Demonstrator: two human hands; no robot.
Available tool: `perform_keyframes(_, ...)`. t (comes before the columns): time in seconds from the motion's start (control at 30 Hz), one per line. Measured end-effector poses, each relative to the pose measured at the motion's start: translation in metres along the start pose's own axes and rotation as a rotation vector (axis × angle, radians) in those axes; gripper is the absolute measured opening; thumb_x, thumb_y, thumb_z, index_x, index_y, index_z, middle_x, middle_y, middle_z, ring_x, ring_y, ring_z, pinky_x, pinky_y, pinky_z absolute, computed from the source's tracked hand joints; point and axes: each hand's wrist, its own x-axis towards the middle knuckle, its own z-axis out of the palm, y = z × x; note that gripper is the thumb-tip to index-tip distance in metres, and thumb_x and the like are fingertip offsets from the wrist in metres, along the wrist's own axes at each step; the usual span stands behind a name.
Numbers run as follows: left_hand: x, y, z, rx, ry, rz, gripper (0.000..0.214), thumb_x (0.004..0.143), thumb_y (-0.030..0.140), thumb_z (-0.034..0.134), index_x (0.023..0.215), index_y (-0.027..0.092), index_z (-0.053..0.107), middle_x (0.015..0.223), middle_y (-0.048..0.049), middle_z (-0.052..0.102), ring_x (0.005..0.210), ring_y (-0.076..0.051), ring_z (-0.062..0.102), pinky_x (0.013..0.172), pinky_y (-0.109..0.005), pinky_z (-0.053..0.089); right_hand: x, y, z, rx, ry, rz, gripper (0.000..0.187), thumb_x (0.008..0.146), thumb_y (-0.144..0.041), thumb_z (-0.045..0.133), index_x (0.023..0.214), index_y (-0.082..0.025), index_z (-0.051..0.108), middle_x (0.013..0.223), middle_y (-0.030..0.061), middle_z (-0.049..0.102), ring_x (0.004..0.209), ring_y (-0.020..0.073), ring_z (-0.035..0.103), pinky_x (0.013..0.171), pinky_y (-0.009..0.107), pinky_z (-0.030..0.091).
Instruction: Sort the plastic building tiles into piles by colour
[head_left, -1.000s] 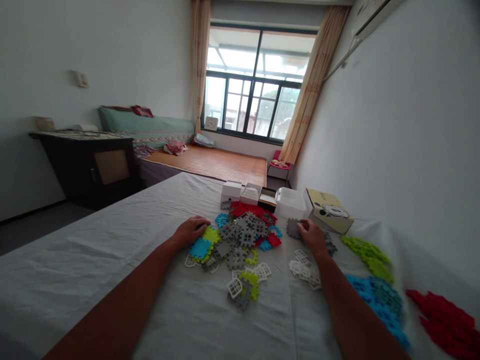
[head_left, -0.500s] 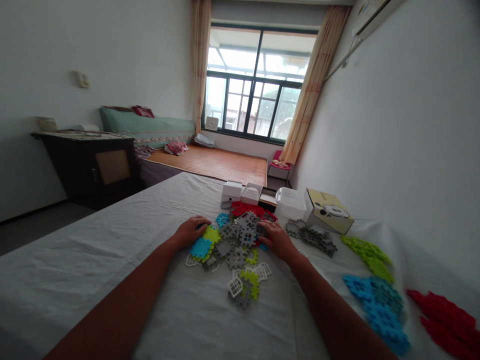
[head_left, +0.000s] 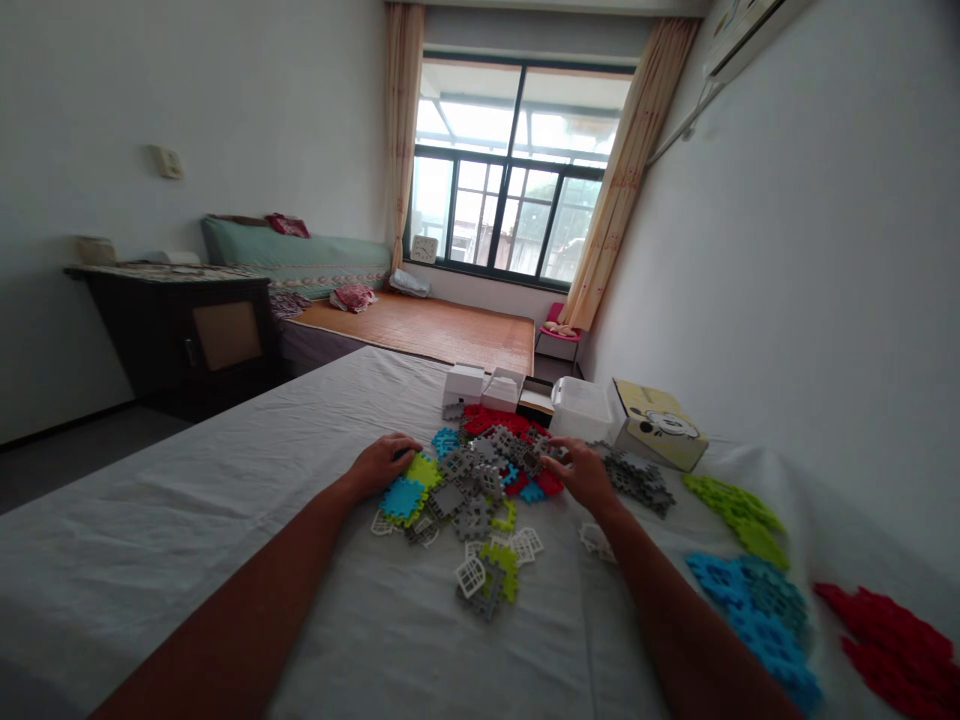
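Observation:
A mixed pile of flat interlocking building tiles with toothed edges lies on the white sheet between my hands. My left hand (head_left: 381,466) rests at the pile's left side with its fingers curled, against a yellow-green tile (head_left: 424,472) and a blue tile (head_left: 403,497). What its fingertips hold, if anything, is hidden. At the right side, my right hand (head_left: 585,472) pinches a grey tile (head_left: 541,450) between thumb and fingers. Red tiles (head_left: 480,415) lie behind the grey ones, and a small blue tile (head_left: 532,491) shows just left of the right thumb. White lattice window pieces (head_left: 471,577) lie in front.
Small white boxes (head_left: 463,384), a clear plastic bin (head_left: 583,405) and a yellow carton (head_left: 660,425) stand behind the pile. Sorted heaps lie to the right: grey tiles (head_left: 641,483), green tiles (head_left: 739,515), blue tiles (head_left: 757,620) and red tiles (head_left: 892,640).
My right hand has moved a little right and away from the pile's middle, with a grey tile at its fingers. More red and blue tiles show there. My left hand has hardly moved.

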Motion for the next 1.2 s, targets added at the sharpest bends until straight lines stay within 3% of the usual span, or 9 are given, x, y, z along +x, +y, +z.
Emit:
perform_keyframes(0.13, 0.000, 0.001, 0.000, -0.004, -0.005, -0.012, 0.034, 0.079, 0.037, 0.041, 0.096, 0.021, 0.066, 0.101, -0.0036, 0.064, 0.096, -0.018, 0.056, 0.088, -0.027, 0.040, 0.001, 0.051, -0.015, -0.166, 0.104, 0.210, 0.037, 0.072, -0.042, 0.053, 0.099, -0.017, 0.061, 0.089, 0.0078, 0.064, 0.064, 0.0162, 0.059, 0.069, 0.030, 0.044)
perform_keyframes(0.27, 0.000, 0.001, 0.000, -0.012, -0.006, -0.022, 0.033, 0.079, 0.036, 0.042, 0.096, 0.021, 0.066, 0.101, -0.0035, 0.064, 0.096, -0.018, 0.056, 0.088, -0.027, 0.040, -0.005, 0.081, -0.027, -0.377, 0.205, 0.268, 0.040, 0.074, -0.038, 0.053, 0.107, -0.016, 0.057, 0.118, 0.0142, 0.053, 0.098, 0.0242, 0.055, 0.082, 0.034, 0.041)
perform_keyframes(0.33, 0.000, 0.001, 0.000, -0.004, -0.001, -0.016, 0.033, 0.079, 0.036, 0.041, 0.096, 0.021, 0.066, 0.101, -0.0039, 0.063, 0.096, -0.018, 0.056, 0.087, -0.027, 0.041, -0.007, 0.078, -0.029, -0.457, 0.210, 0.243, 0.041, 0.075, -0.037, 0.053, 0.110, -0.016, 0.055, 0.127, 0.0149, 0.046, 0.109, 0.0267, 0.048, 0.087, 0.036, 0.038)
perform_keyframes(0.4, 0.000, 0.000, 0.000, 0.000, -0.004, -0.013, 0.034, 0.079, 0.036, 0.041, 0.096, 0.021, 0.066, 0.101, -0.0041, 0.063, 0.096, -0.018, 0.056, 0.088, -0.027, 0.041, -0.006, 0.062, -0.025, -0.437, 0.132, 0.177, 0.037, 0.079, -0.035, 0.049, 0.109, -0.016, 0.056, 0.120, 0.0136, 0.052, 0.107, 0.0252, 0.049, 0.088, 0.035, 0.037)
perform_keyframes(0.53, 0.000, 0.000, 0.000, -0.003, -0.007, -0.019, 0.036, 0.079, 0.038, 0.040, 0.097, 0.021, 0.066, 0.101, -0.0039, 0.063, 0.096, -0.018, 0.056, 0.088, -0.027, 0.041, -0.003, 0.013, -0.002, -0.230, -0.081, -0.051, 0.032, 0.082, -0.036, 0.045, 0.106, -0.020, 0.059, 0.102, 0.0073, 0.064, 0.099, 0.0205, 0.053, 0.088, 0.031, 0.038)
perform_keyframes(0.67, 0.000, 0.002, 0.000, -0.005, -0.004, -0.019, 0.037, 0.079, 0.038, 0.039, 0.097, 0.021, 0.066, 0.101, -0.0044, 0.063, 0.096, -0.019, 0.056, 0.088, -0.028, 0.041, -0.007, -0.015, 0.021, -0.167, -0.126, -0.078, 0.040, 0.080, -0.043, 0.049, 0.112, -0.021, 0.055, 0.104, 0.0087, 0.063, 0.096, 0.0228, 0.055, 0.081, 0.033, 0.041)
perform_keyframes(0.8, 0.000, 0.004, -0.002, -0.017, -0.014, -0.011, 0.036, 0.080, 0.037, 0.039, 0.097, 0.020, 0.066, 0.101, -0.0048, 0.063, 0.096, -0.019, 0.056, 0.088, -0.029, 0.041, -0.011, -0.016, 0.025, -0.154, -0.114, -0.083, 0.034, 0.077, -0.039, 0.053, 0.107, -0.023, 0.057, 0.105, 0.0071, 0.063, 0.094, 0.0232, 0.055, 0.080, 0.035, 0.042)
perform_keyframes(1.03, 0.000, 0.002, -0.002, -0.010, -0.002, -0.004, 0.035, 0.079, 0.037, 0.040, 0.096, 0.020, 0.066, 0.101, -0.0048, 0.064, 0.095, -0.019, 0.057, 0.087, -0.028, 0.042, -0.008, -0.021, 0.009, -0.151, -0.061, -0.171, 0.038, 0.075, -0.034, 0.058, 0.112, -0.026, 0.054, 0.121, 0.0041, 0.054, 0.109, 0.0221, 0.046, 0.089, 0.035, 0.037)
perform_keyframes(1.2, -0.001, 0.001, -0.001, 0.011, -0.007, 0.016, 0.036, 0.081, 0.037, 0.038, 0.097, 0.020, 0.065, 0.100, -0.0051, 0.064, 0.095, -0.019, 0.056, 0.087, -0.028, 0.041, -0.005, 0.021, -0.009, -0.279, 0.017, -0.036, 0.036, 0.078, -0.040, 0.051, 0.109, -0.022, 0.055, 0.109, 0.0074, 0.060, 0.100, 0.0214, 0.053, 0.084, 0.034, 0.040)
